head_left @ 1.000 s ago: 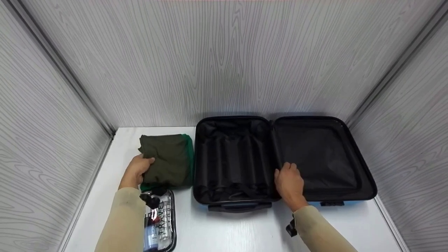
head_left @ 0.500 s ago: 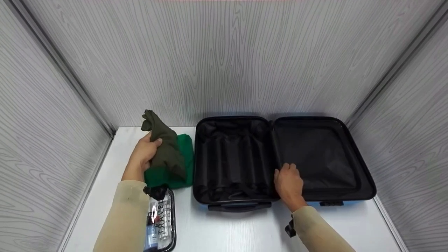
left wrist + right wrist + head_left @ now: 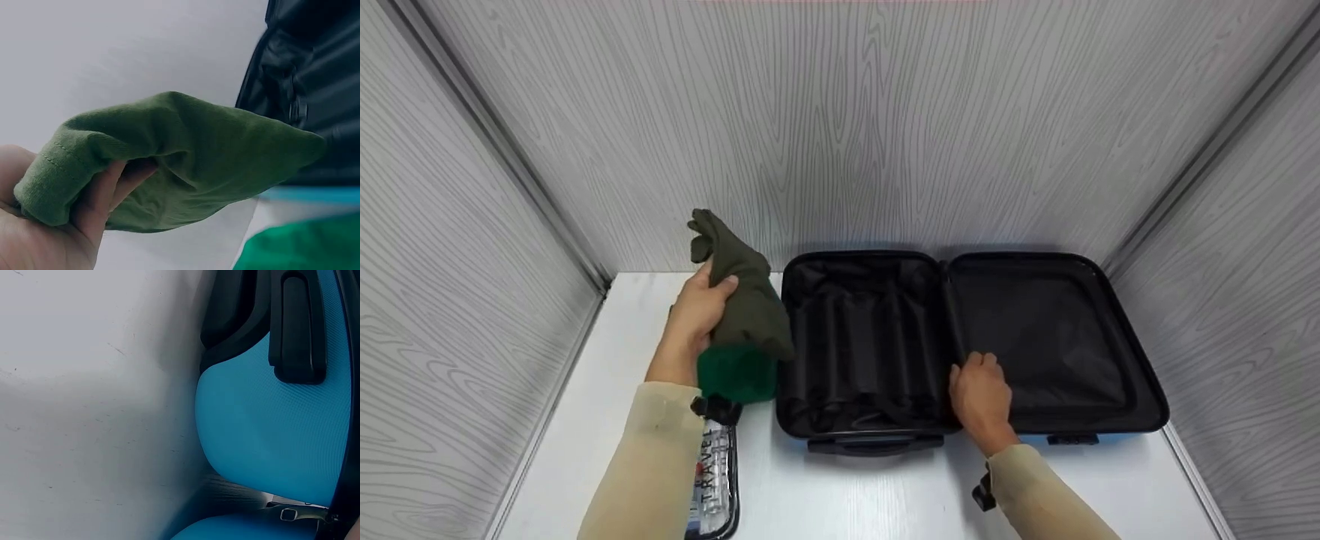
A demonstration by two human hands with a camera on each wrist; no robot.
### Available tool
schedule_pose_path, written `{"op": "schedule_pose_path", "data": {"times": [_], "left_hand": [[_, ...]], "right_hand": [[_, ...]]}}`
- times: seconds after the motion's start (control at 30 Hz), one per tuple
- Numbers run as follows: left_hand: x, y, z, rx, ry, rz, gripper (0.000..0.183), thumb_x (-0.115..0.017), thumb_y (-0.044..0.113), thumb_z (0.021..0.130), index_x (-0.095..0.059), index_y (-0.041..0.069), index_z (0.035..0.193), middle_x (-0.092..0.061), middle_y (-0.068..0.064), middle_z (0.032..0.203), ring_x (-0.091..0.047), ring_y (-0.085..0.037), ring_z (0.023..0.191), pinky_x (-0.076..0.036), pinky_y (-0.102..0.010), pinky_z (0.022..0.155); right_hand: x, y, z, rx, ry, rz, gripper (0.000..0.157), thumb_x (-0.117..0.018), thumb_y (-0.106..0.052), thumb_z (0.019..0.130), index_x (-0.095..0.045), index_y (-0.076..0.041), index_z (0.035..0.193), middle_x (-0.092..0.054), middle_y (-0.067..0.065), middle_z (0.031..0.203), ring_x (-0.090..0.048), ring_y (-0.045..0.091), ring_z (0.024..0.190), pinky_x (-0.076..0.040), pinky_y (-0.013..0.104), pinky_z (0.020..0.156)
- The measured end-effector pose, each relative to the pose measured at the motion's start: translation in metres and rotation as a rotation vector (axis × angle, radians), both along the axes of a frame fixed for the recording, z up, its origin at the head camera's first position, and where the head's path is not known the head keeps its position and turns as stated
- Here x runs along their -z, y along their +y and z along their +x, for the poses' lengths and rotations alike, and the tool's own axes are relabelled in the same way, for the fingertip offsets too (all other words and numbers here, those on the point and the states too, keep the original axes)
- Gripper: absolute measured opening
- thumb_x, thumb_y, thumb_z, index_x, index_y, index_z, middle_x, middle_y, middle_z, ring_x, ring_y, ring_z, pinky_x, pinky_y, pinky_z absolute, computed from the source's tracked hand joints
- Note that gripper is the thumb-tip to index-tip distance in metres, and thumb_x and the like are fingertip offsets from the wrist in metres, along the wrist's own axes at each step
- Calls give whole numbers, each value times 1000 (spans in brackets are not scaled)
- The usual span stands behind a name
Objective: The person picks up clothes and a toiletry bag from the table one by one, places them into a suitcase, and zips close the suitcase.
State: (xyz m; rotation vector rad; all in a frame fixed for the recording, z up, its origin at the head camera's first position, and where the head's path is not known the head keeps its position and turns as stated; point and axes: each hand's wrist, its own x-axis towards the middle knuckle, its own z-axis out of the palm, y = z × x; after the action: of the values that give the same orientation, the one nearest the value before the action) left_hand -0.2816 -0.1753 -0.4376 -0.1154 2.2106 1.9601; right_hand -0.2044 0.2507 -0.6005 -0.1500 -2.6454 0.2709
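My left hand (image 3: 696, 306) grips a folded olive-green garment (image 3: 750, 304) by one edge, thumb on top. The garment hangs tilted over a folded bright green cloth (image 3: 737, 375) and overlaps the left rim of the suitcase. In the left wrist view, the fingers curl round the garment's stitched edge (image 3: 53, 174). The black-lined suitcase (image 3: 861, 345) lies wide open in two halves. With bent fingers, my right hand (image 3: 981, 394) holds the inner rim between the halves. The right wrist view shows mainly the suitcase's blue shell (image 3: 253, 422) and hardly any of that hand.
A transparent travel pouch (image 3: 718, 491) with small bottles lies at the front left, partly behind my left sleeve. A black carry handle (image 3: 876, 445) juts from the suitcase's front side. Walls (image 3: 840, 135) enclose the white table (image 3: 847, 499) at the back and both sides.
My left hand has lifted the olive-green garment off the green cloth and moved it up and right towards the suitcase. My right hand has stayed on the rim.
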Motion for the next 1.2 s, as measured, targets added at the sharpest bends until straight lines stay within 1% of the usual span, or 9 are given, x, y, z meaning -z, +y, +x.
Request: {"op": "schedule_pose_path", "data": {"times": [0.17,0.33,0.43,0.57,0.77,0.93,1.07,1.13,1.2], "left_hand": [[-1,31,-3,28,73,55,62,-50,26,113,-25,33,169,-35,-9,170,-50,-31,139,-44,-46,111],[11,70,-10,95,94,100,61,-53,25,112,-30,33,168,-42,-9,167,-58,-32,133,-49,-47,107],[24,90,-14,122,71,82,61,-54,26,112,-30,33,168,-39,-8,168,-55,-32,138,-47,-49,112],[44,114,-17,136,59,29,64,-55,27,112,-27,32,169,-29,-5,174,-36,-29,155,-32,-49,125],[83,138,-20,203,116,26,65,-53,25,112,-24,29,170,-24,-4,176,-21,-28,162,-20,-49,131],[114,134,-18,186,18,-141,70,-48,21,113,-11,17,172,-15,-13,177,-16,-34,163,-19,-52,131],[123,128,-16,137,-74,-298,70,-42,15,112,-3,5,170,-13,-21,176,-21,-38,161,-24,-50,129],[124,128,-16,129,-81,-388,70,-40,12,111,-2,3,169,-38,-28,164,-46,-40,146,-41,-47,116],[125,131,-16,129,-72,-495,72,-42,8,109,-2,1,169,-63,-29,134,-67,-37,111,-52,-42,90]], "right_hand": [[1,2,0,1,8,0,29,-72,-18,100,-62,8,92,-58,22,85,-61,38,67,-57,53,54],[1,3,2,4,37,-6,28,-74,-17,98,-62,8,91,-57,23,84,-60,39,65,-56,54,52],[1,3,3,3,16,-27,29,-73,-18,99,-62,8,92,-57,23,85,-61,40,67,-56,55,53],[1,4,4,1,-13,-46,29,-71,-19,101,-62,8,94,-58,24,88,-62,41,70,-57,57,56],[-1,4,3,5,-11,-46,29,-70,-20,101,-62,8,95,-59,24,88,-62,42,71,-57,58,58],[-1,1,3,3,-27,-48,29,-70,-20,102,-62,7,95,-58,24,89,-62,41,72,-57,57,59],[-1,2,2,-15,-8,-40,28,-70,-19,101,-62,7,93,-57,23,86,-61,40,70,-57,55,56],[-2,3,2,-19,3,-32,28,-71,-18,101,-62,7,93,-57,23,86,-61,40,69,-57,55,55],[-2,4,2,-18,2,-28,28,-70,-18,101,-62,7,93,-57,23,86,-61,40,70,-57,55,56]]}}
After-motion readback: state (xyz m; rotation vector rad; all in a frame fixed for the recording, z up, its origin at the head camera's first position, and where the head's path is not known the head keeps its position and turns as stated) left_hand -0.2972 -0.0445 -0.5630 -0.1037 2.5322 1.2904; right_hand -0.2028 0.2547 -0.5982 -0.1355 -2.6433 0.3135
